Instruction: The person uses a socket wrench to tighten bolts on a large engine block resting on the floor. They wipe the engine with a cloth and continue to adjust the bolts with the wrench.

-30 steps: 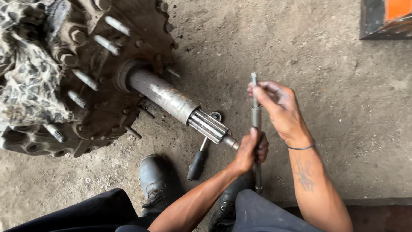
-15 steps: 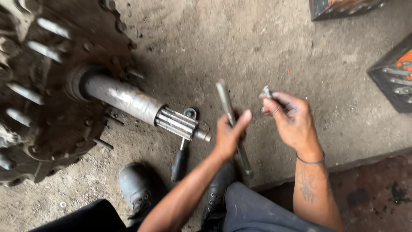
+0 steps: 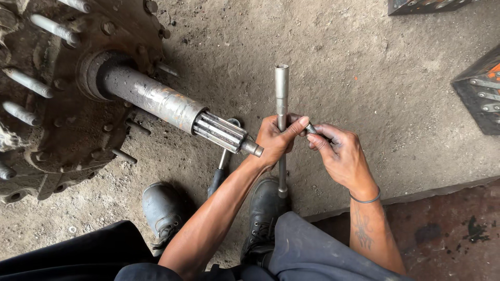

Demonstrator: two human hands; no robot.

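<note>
While the big rusty wheel hub [image 3: 57,99] lies on the concrete floor [image 3: 364,67] with its splined axle shaft [image 3: 172,112] sticking out bare toward me, I judge the work is only at the tool-assembly stage. Nothing is fitted on the shaft end yet. My left hand [image 3: 276,139] is closed around the long tubular socket wrench [image 3: 282,93], holding it upright just beside the shaft tip. My right hand [image 3: 341,156] pinches a small metal bar [image 3: 311,128] at the wrench's side; I cannot tell whether it is seated. A screwdriver [image 3: 221,166] lies untouched below the shaft, near my boots [image 3: 164,208].
</note>
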